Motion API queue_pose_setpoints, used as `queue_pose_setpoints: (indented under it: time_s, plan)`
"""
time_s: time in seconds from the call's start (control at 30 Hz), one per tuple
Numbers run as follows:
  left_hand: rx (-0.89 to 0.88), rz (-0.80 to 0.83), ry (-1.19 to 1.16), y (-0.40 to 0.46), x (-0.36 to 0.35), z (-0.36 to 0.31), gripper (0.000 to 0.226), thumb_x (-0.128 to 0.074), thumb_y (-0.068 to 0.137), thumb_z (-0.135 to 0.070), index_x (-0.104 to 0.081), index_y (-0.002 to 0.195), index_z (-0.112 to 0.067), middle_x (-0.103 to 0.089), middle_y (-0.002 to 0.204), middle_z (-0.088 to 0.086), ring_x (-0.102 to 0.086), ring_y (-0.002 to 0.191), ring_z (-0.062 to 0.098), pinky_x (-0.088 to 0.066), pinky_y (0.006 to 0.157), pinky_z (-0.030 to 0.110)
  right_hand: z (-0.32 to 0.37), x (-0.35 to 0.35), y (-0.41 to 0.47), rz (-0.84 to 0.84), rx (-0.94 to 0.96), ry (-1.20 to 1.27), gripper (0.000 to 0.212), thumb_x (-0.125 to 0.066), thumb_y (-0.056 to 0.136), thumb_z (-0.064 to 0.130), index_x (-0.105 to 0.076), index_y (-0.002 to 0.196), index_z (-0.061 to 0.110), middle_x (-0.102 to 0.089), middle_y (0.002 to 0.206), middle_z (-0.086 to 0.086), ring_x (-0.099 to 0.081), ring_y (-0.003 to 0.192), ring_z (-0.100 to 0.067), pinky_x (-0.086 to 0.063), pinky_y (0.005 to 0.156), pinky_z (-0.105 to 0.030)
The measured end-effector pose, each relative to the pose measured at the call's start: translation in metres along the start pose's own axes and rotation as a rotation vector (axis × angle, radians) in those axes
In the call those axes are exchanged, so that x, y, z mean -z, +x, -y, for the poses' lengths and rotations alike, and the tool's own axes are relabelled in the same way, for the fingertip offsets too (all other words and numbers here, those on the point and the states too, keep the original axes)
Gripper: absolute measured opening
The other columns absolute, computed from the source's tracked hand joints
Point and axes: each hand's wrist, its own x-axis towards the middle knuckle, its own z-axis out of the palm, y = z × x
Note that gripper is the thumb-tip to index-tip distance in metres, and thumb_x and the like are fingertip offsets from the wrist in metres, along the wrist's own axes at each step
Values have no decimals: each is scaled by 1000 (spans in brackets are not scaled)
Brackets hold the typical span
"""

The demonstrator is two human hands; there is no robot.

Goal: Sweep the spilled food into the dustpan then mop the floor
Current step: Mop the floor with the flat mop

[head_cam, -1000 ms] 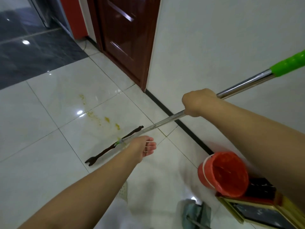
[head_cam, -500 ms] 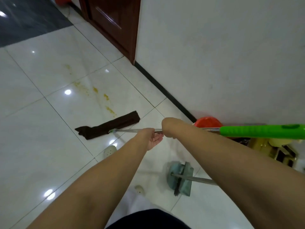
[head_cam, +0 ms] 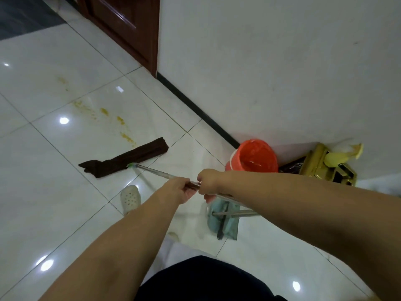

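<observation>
A flat mop with a dark brown cloth head (head_cam: 125,158) lies on the white tiled floor, its metal handle (head_cam: 158,171) running back toward me. My left hand (head_cam: 179,190) and my right hand (head_cam: 209,183) both grip the handle, side by side. Yellow food smears (head_cam: 104,111) streak the tiles just beyond the mop head. A grey-green dustpan (head_cam: 223,222) with a brush and metal handle lies on the floor under my right forearm.
An orange bucket (head_cam: 253,157) stands against the white wall, next to a gold-coloured stand (head_cam: 325,166). A dark wooden door (head_cam: 121,25) is at the far left of the wall. My white shoe (head_cam: 130,197) is near the mop.
The view has tilted down and shifted. The mop head has come down flat on the floor near the smears, and my two hands have closed together on the handle.
</observation>
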Motion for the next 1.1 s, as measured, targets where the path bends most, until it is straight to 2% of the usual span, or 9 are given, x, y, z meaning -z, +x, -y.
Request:
queue_pose_setpoints:
  time_s: [0.13,0.23,0.3,0.37,0.57,0.73,0.9,1.0,1.1]
  plan:
    - [-33,-23,46,-2,12,3,26,-36,100,3,-45,76,4,-50,75,17,-50,63,25,-44,100,36,-7,-9,-8,10,-45,270,32,-49,96,10,-50,121,-10,-62,71,-15,-53,41,-14,-48,44,-20]
    - [-66,-35,40,-1,27,-4,24,-31,100,5,-44,80,7,-50,86,23,-56,80,31,-42,104,40,-9,-17,-20,209,-156,616,23,-42,102,21,-45,107,-1,-62,69,-13,-40,30,-8,-39,34,-14]
    - [-85,-36,47,-1,33,-10,24,-30,100,6,-43,80,9,-50,87,26,-54,91,33,-40,105,42,-7,-18,-30,336,-218,840,23,-39,103,24,-42,91,4,-54,49,-7,-33,25,-4,-31,28,-10]
    - [-91,-23,64,-7,35,-14,25,-30,100,6,-43,79,9,-51,84,26,-56,80,32,-39,107,41,-4,-16,-39,396,-235,966,32,-38,103,26,-39,76,10,-40,37,0,-30,23,-3,-26,25,-10]
    - [-121,71,100,-32,34,-28,29,-33,100,2,-48,77,9,-54,82,23,-56,73,26,-42,102,40,5,2,-61,429,-200,1095,25,-43,101,25,-44,78,15,-33,48,3,-31,25,-2,-25,24,-11]
    - [-170,85,82,-46,37,-39,28,-33,100,1,-46,76,6,-54,79,22,-57,69,25,-49,87,36,21,2,-61,499,-182,1180,32,-48,100,28,-43,72,14,-33,41,3,-32,23,-3,-26,23,-11]
    - [-131,77,115,-42,51,-40,30,-34,99,3,-47,71,2,-52,36,12,-58,33,17,-57,55,30,37,-8,-47,514,-217,1192,34,-44,102,26,-42,71,12,-31,40,3,-30,22,-4,-26,24,-11]
    - [-103,86,48,-35,55,-40,31,-34,99,3,-45,70,1,-52,40,14,-56,34,18,-55,43,27,42,-14,-41,442,-223,1140,28,-40,101,22,-40,75,13,-31,40,3,-30,23,-3,-24,24,-9]
    - [-76,92,-60,-28,57,-47,26,-36,99,1,-43,74,-1,-47,67,15,-51,59,24,-54,40,28,47,-15,-42,391,-211,1074,23,-40,100,21,-41,79,14,-33,39,2,-28,24,-4,-24,25,-9]
